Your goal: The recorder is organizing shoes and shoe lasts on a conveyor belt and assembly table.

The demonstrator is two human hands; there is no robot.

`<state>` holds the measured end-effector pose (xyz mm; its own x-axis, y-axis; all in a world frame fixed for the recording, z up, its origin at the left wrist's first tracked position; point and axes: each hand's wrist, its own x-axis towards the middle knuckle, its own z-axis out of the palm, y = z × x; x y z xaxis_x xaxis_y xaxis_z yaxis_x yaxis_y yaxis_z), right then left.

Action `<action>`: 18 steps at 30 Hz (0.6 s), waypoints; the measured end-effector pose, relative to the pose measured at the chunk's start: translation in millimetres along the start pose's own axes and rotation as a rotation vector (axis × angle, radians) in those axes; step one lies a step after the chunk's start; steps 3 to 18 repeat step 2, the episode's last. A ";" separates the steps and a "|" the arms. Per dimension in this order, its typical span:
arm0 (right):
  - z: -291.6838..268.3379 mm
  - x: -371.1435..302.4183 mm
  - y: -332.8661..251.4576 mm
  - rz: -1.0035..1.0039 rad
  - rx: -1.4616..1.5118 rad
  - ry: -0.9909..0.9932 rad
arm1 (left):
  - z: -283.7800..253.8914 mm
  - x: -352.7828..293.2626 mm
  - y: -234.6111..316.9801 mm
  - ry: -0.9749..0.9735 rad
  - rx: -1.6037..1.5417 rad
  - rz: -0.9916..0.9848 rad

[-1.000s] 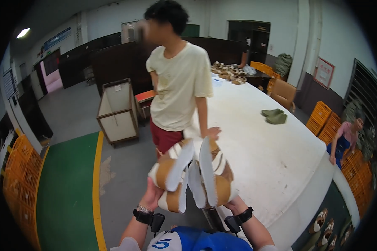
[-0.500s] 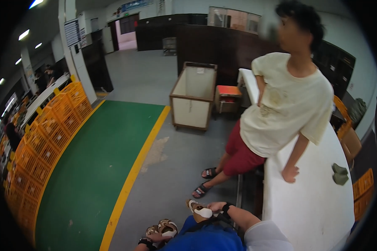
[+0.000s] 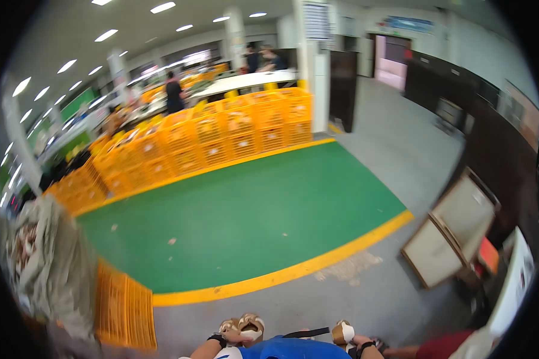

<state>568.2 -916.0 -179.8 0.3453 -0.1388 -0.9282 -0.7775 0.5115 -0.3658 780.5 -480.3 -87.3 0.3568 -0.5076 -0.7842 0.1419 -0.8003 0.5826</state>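
At the lower edge, my left hand (image 3: 238, 338) is closed on a pair of tan-and-white shoes (image 3: 251, 325), their dark openings turned up. A little to the right, my right hand (image 3: 360, 341) grips another white-and-tan shoe (image 3: 343, 332). Both wrists wear black bands. Between the hands is my blue clothing (image 3: 293, 349), with a black strap (image 3: 307, 332) sticking out across it. The fingertips of both hands are partly hidden by the shoes.
A green floor area (image 3: 239, 221) edged in yellow spreads ahead. Stacked orange crates (image 3: 239, 119) line its far side; more crates (image 3: 123, 305) and a large grey sack (image 3: 60, 263) stand left. A wheeled bin (image 3: 434, 251) and a person's red shorts (image 3: 443, 346) are right.
My view has swung left, bringing in the crate row and sack. The bin and the person have shifted to the right rim. Both hands still hold the shoes, now farther apart in view.
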 end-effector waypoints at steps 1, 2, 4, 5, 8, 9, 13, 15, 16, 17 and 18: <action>-9.5 33.6 -6.9 -0.051 -0.130 -0.021 | -4.1 -7.8 3.9 0.007 -0.088 0.025; -12.0 63.3 -66.8 -0.036 -0.257 -0.066 | 0.4 13.6 -31.0 0.314 0.010 0.331; -12.0 63.3 -66.8 -0.036 -0.257 -0.066 | 0.4 13.6 -31.0 0.314 0.010 0.331; -12.0 63.3 -66.8 -0.036 -0.257 -0.066 | 0.4 13.6 -31.0 0.314 0.010 0.331; -12.0 63.3 -66.8 -0.036 -0.257 -0.066 | 0.4 13.6 -31.0 0.314 0.010 0.331; -12.0 63.3 -66.8 -0.036 -0.257 -0.066 | 0.4 13.6 -31.0 0.314 0.010 0.331; -12.0 63.3 -66.8 -0.036 -0.257 -0.066 | 0.4 13.6 -31.0 0.314 0.010 0.331; -12.0 63.3 -66.8 -0.036 -0.257 -0.066 | 0.4 13.6 -31.0 0.314 0.010 0.331; -12.0 63.3 -66.8 -0.036 -0.257 -0.066 | 0.4 13.6 -31.0 0.314 0.010 0.331; -12.0 63.3 -66.8 -0.036 -0.257 -0.066 | 0.4 13.6 -31.0 0.314 0.010 0.331; -12.0 63.3 -66.8 -0.036 -0.257 -0.066 | 0.4 13.6 -31.0 0.314 0.010 0.331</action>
